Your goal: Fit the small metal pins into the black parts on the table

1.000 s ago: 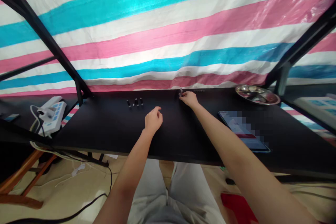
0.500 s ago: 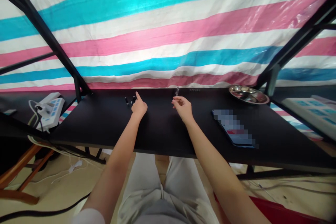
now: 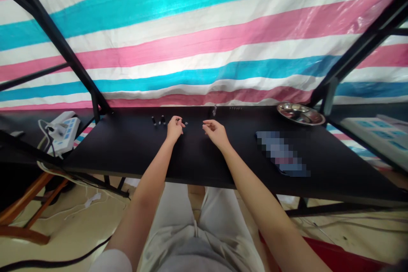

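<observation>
My left hand (image 3: pixel 174 129) is closed above the black tabletop (image 3: pixel 197 161). From its fingers a small dark cylinder with a pale end (image 3: pixel 185 123) sticks out to the right. To the left of that hand stand a small black cylinder (image 3: pixel 154 121) and another dark cylindrical piece (image 3: pixel 163 119). My right hand (image 3: pixel 216 131) is a short way to the right, its thumb and fingertips pinched together; whatever they hold is too small to make out. Just behind it, a small clear piece (image 3: pixel 214 110) is near the back edge.
A row of several tiny pieces (image 3: pixel 236 109) lies along the back edge. A shiny metal dish (image 3: pixel 318 118) is at the back right, and a blurred-out phone (image 3: pixel 280 153) lies at right. Black frame posts (image 3: pixel 68 57) flank the table; a striped sheet (image 3: pixel 204 42) hangs behind.
My left hand has moved right, away from the dark cylinders, and its pointing finger has curled in, with a small dark cylinder now held. My right hand has shifted slightly left and down.
</observation>
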Available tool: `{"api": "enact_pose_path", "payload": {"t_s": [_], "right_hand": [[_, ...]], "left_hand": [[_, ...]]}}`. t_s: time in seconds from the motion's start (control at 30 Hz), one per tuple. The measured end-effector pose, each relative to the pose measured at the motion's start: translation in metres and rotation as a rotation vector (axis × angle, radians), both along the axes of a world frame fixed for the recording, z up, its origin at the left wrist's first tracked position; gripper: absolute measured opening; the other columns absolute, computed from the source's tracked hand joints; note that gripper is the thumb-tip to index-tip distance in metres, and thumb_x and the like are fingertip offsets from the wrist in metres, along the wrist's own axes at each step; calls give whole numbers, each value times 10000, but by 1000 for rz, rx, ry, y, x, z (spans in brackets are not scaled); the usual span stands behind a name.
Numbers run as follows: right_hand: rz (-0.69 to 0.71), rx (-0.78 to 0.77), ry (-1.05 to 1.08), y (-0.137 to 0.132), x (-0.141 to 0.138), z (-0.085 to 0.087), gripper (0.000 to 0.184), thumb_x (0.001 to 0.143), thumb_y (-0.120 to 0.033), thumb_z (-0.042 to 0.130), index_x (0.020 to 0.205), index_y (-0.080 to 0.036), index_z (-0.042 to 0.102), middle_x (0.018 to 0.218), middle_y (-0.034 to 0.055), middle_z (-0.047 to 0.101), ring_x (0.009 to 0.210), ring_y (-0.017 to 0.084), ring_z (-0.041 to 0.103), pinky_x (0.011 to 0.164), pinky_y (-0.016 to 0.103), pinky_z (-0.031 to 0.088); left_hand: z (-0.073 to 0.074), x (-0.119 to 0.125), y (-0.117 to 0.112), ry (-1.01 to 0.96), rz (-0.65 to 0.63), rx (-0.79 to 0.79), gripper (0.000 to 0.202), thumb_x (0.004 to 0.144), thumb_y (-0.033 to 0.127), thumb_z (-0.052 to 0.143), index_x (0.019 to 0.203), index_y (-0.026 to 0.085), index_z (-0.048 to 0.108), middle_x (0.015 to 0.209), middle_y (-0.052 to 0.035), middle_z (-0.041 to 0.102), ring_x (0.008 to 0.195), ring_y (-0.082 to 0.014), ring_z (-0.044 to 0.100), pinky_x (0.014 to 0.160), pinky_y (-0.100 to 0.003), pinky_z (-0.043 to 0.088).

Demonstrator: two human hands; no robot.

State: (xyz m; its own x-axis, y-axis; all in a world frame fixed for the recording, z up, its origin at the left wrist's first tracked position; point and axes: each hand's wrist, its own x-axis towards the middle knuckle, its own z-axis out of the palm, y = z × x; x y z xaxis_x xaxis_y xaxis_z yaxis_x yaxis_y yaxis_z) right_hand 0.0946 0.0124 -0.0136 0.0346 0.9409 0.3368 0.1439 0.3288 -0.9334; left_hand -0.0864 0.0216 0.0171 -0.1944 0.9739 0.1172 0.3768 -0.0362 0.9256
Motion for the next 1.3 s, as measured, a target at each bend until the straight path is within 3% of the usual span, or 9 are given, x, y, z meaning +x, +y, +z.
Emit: {"api": "enact_pose_path", "payload": {"t_s": [0.13,0.3,0.4,0.53,0.63,0.87,1.3], "right_hand": [[-8,22,-83,-5,-6,-1,355,721,-480,555,895,-174,609,780,52,624,659,151,559,638,311,484],[51,11,-176,-18,-11,9,401,798,-561,426,781,-188,570,722,35,620,617,141,543,635,289,447],[74,-13,-187,-22,-13,12,442,821,-592,355,706,-197,516,651,6,577,550,122,507,588,267,419],[70,9,-208,-21,-14,8,433,803,-609,385,663,-207,466,580,-21,509,521,114,465,551,253,391],[58,29,-221,-19,-13,6,421,800,-606,397,675,-212,472,561,-25,486,520,119,453,537,253,386],[75,65,-226,-19,-12,6,336,813,-535,423,728,-214,477,594,-16,500,531,123,457,536,260,390],[121,102,-132,-11,-12,-4,211,791,-404,479,884,-215,487,774,-1,537,565,111,491,548,263,418]], "left_hand": [[-5,18,-22,-449,-180,-47,117,848,250,466,931,168,459,670,11,593,350,-45,455,360,-158,244],[-8,22,-37,-636,-329,-59,239,806,312,539,979,169,454,732,-11,618,377,-59,492,346,-162,234],[-10,21,-37,-646,-359,-63,278,784,328,571,976,165,455,727,-9,616,380,-55,491,347,-162,238],[-12,21,-37,-648,-436,-58,312,772,341,578,998,167,452,747,-14,622,385,-62,501,346,-168,247],[-12,22,-38,-612,-425,-58,329,774,358,576,1010,166,454,751,-16,626,384,-58,498,351,-169,255],[-11,21,-36,-513,-359,-41,359,763,397,584,998,145,484,718,-23,642,365,-55,490,351,-175,251],[-10,21,-37,-509,-319,-28,360,763,393,587,996,135,496,715,-32,652,357,-52,486,349,-172,257]]}}
